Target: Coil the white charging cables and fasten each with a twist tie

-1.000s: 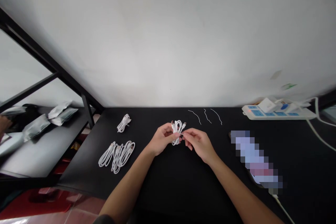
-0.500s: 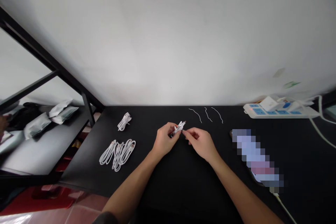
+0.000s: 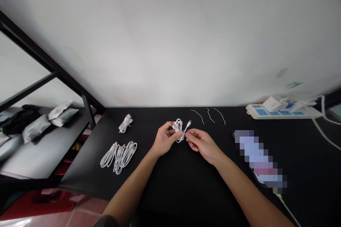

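Observation:
A coiled white charging cable is gripped between the thumb and fingers of my left hand, above the black table. One plug of the cable sticks up to the right of the coil. My right hand is closed in a pinch at the coil's right side; what lies between its fingertips is too small to make out. Several loose coiled white cables lie left of my hands. Behind them sits a compact white cable bundle. Three thin white twist ties lie near the wall.
At the back right, a white power strip holds a plugged-in adapter with cords. A phone, its screen blurred, lies to the right with a cord attached. On the left, a black metal frame borders a shelf with silvery packets.
My left hand has turned the coil, so its loops now face me more openly and the plug stands clear at the right. My right fingertips stay beside it.

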`<action>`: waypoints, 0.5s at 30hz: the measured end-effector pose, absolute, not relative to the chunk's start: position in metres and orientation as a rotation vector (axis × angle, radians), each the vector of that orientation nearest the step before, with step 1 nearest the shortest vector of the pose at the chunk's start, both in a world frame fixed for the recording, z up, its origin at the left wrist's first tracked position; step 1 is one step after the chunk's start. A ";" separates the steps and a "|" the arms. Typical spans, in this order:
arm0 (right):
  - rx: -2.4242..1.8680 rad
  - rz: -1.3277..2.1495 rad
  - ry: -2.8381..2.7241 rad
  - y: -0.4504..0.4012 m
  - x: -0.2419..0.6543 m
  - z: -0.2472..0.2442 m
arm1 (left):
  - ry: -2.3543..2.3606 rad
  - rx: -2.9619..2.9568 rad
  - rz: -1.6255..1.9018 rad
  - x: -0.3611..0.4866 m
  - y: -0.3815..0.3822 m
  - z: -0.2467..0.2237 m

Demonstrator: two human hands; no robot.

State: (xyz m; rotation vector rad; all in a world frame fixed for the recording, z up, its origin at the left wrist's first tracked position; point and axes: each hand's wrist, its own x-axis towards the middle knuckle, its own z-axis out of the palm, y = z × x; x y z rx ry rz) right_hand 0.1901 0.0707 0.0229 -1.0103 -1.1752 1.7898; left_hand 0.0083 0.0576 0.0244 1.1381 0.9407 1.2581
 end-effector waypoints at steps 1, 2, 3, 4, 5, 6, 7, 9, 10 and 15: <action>-1.000 1.791 -1.196 0.072 0.191 0.023 | 0.875 1.108 1.199 0.005 0.058 0.027; -0.997 1.777 -1.215 0.073 0.193 0.024 | 0.811 1.089 1.127 0.001 0.058 0.030; -1.000 1.755 -1.231 0.074 0.195 0.024 | 0.755 1.074 1.053 -0.002 0.057 0.032; -1.005 1.731 -1.243 0.075 0.197 0.025 | 0.707 1.062 0.987 -0.005 0.057 0.034; -1.005 1.712 -1.255 0.076 0.199 0.026 | 0.669 1.047 0.935 -0.007 0.056 0.036; -0.997 1.700 -1.269 0.077 0.201 0.028 | 0.638 1.025 0.896 -0.008 0.054 0.037; -0.981 1.700 -1.287 0.077 0.202 0.030 | 0.612 0.999 0.864 -0.009 0.053 0.037; -0.932 1.724 -1.322 0.076 0.205 0.034 | 0.558 0.942 0.788 -0.010 0.050 0.037; -0.906 1.744 -1.336 0.075 0.206 0.036 | 0.532 0.921 0.736 -0.011 0.049 0.036; -0.804 1.966 -1.386 0.066 0.204 0.041 | 0.440 0.876 0.449 -0.010 0.040 0.022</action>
